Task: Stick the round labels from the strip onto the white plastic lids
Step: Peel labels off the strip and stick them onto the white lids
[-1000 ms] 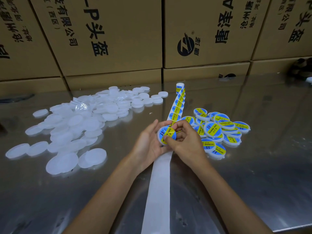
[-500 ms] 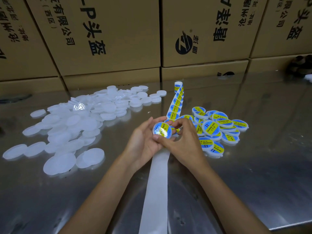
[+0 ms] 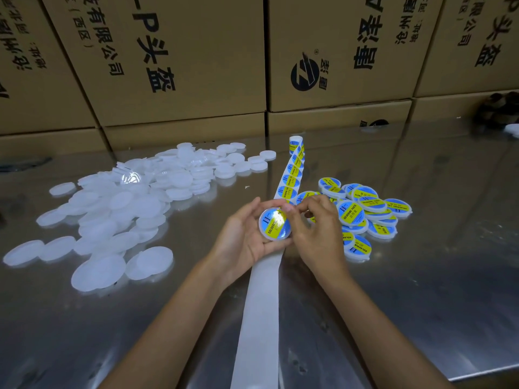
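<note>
My left hand cradles a white lid that bears a round blue and yellow label, its face turned up toward me. My right hand is at the lid's right edge, thumb pressing on the label and fingers curled behind the rim. The label strip runs away from my hands to a small roll at the back, and its bare white backing trails toward me. A heap of plain white lids lies at the left. Labelled lids are piled at the right.
The work surface is a shiny metal table, its front edge at lower right. Stacked cardboard boxes with printed characters wall off the back. A dark object sits at the far right by the boxes.
The labelled lid has turned to face me more squarely in my left hand. My right thumb has slid across the label toward its right edge.
</note>
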Action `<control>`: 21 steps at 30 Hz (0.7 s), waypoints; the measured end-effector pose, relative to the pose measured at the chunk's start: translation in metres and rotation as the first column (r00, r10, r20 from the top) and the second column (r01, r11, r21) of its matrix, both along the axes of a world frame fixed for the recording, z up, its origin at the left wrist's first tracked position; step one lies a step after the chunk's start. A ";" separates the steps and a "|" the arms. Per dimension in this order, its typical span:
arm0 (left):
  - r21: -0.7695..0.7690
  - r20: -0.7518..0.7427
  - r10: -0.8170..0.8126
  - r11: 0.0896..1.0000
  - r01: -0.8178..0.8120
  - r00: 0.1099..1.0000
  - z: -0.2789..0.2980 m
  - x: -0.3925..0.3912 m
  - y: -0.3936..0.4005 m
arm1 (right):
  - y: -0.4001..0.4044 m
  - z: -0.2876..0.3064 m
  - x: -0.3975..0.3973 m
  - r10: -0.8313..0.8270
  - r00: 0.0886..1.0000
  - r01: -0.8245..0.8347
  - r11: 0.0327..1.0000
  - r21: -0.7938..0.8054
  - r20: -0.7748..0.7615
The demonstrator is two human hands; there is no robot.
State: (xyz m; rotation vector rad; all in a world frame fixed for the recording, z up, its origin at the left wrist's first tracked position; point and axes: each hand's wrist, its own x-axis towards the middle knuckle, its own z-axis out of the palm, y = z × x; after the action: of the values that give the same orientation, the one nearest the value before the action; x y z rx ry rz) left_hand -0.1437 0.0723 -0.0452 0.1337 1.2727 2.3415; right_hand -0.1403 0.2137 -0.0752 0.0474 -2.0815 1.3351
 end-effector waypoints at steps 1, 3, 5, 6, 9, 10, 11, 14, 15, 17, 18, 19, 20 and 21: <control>0.008 0.010 0.005 1.000 -0.005 1.000 0.001 0.000 0.000 | -0.002 0.000 0.002 -0.011 1.000 0.011 0.999 0.031 0.006; 0.014 0.017 0.004 1.000 -0.005 1.000 0.002 0.000 0.001 | -0.006 0.001 0.007 -0.045 0.999 0.044 0.993 0.107 0.008; -0.002 0.006 -0.001 1.000 0.001 1.000 0.001 0.000 0.002 | -0.007 0.000 0.007 -0.060 0.998 0.059 0.988 0.143 0.003; -0.011 -0.002 -0.007 1.000 0.007 1.000 0.001 0.000 0.002 | -0.006 -0.001 0.006 -0.062 0.998 0.061 0.988 0.144 0.000; -0.031 -0.014 -0.031 0.999 0.031 0.999 0.001 0.000 0.003 | -0.004 -0.003 0.002 -0.068 0.998 0.068 0.989 0.129 -0.003; -0.036 -0.015 -0.035 0.999 0.035 0.999 0.001 0.000 0.002 | -0.005 -0.004 0.001 -0.069 0.998 0.068 0.990 0.121 0.002; -0.042 -0.014 -0.038 0.998 0.038 0.999 0.001 0.000 0.002 | -0.005 -0.004 0.001 -0.070 0.998 0.069 0.991 0.111 0.005; -0.046 0.002 -0.049 0.998 0.049 0.999 0.001 0.001 0.001 | -0.001 -0.004 -0.001 -0.058 0.998 0.058 0.996 0.072 -0.008; -0.038 0.005 -0.047 0.998 0.047 0.999 0.001 0.001 0.001 | 0.000 -0.003 -0.001 -0.045 0.999 0.046 0.997 0.066 -0.016; 0.005 0.010 -0.021 1.000 0.021 1.000 0.002 0.001 -0.002 | 0.000 -0.003 -0.001 0.012 1.000 -0.010 0.997 0.077 -0.018; 0.035 0.014 -0.004 0.999 0.004 1.000 0.003 0.000 -0.003 | -0.001 -0.003 0.000 0.050 0.999 -0.049 0.994 0.094 -0.008; 0.059 0.018 0.007 0.998 -0.008 1.000 0.003 -0.001 -0.004 | -0.003 -0.002 0.002 0.084 0.996 -0.084 0.990 0.114 0.003; 0.072 0.025 0.016 0.997 -0.018 1.000 0.003 -0.001 -0.004 | -0.006 -0.003 0.004 0.110 0.994 -0.110 0.985 0.131 0.011; 0.074 0.031 0.024 0.997 -0.027 0.999 0.003 -0.001 -0.004 | -0.007 -0.003 0.005 0.128 0.992 -0.129 0.982 0.137 0.013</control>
State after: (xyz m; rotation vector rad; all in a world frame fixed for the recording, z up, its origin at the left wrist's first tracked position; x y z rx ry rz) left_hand -0.1448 0.0684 -0.0423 0.1065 1.1806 2.4043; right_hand -0.1350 0.2063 -0.0784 0.2425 -2.2032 1.2641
